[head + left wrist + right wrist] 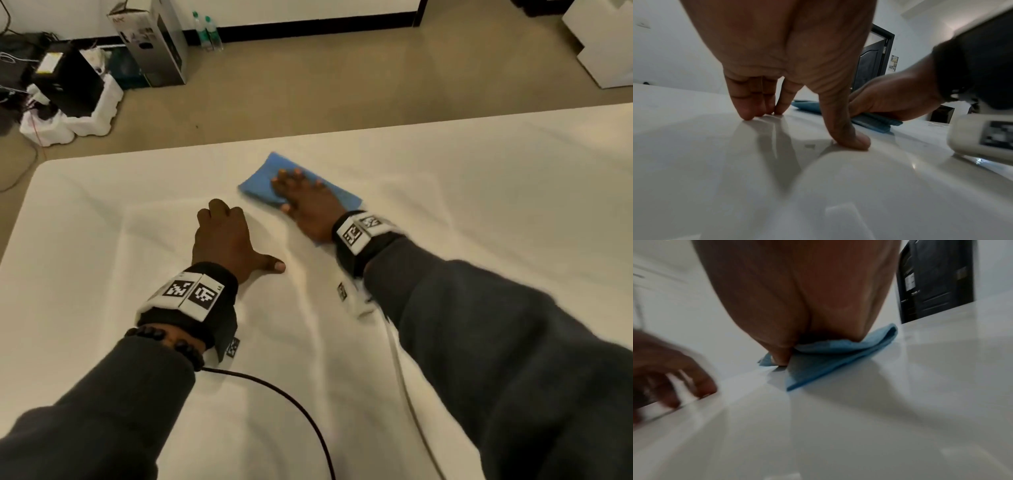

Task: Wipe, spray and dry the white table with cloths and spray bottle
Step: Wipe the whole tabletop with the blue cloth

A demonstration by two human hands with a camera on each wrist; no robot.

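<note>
The white table [479,192] fills most of the head view. On it, right of centre, lies a folded blue cloth [257,185]. My right hand [291,190] lies flat on it with fingers spread, pressing it down. In the right wrist view the cloth [828,356] bunches under my palm [797,296], and the picture is motion-blurred. My left hand [245,240] is beside it to the left, holding nothing. Its fingertips [748,115] and thumb touch the bare, glossy table top [715,162]. No spray bottle is in view.
A black cable [291,401] and a white cable [407,394] trail from my wrists over the near table. Beyond the far edge, the floor holds a cardboard box [154,41], a black device [68,82], water bottles [209,31] and white furniture [603,44].
</note>
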